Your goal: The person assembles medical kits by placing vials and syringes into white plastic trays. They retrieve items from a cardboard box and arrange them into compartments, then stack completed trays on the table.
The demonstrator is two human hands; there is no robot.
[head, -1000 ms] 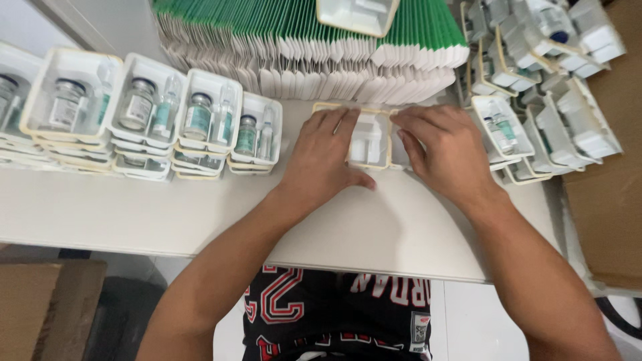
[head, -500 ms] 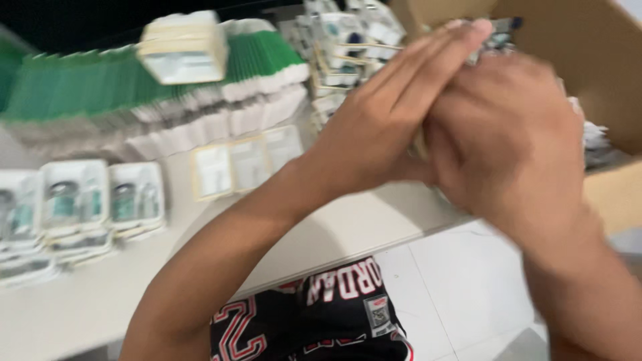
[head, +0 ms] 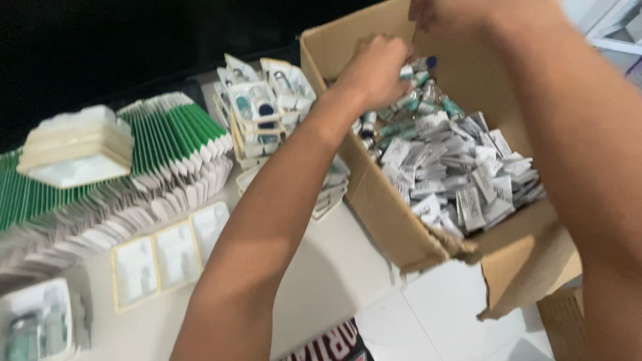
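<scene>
Head view shows both hands inside the cardboard box (head: 394, 220) at the table's (head: 321, 281) right edge. Left hand (head: 374, 70) is curled shut among the small vials (head: 408, 100) at the box's far side — what it grips is hidden. Right hand (head: 448, 17) is blurred near the far wall; its grip cannot be told. Folded leaflets (head: 461, 180) fill the near side.

Bare forearms, no sleeves; black shirt (head: 334, 347) with red-and-white print
</scene>
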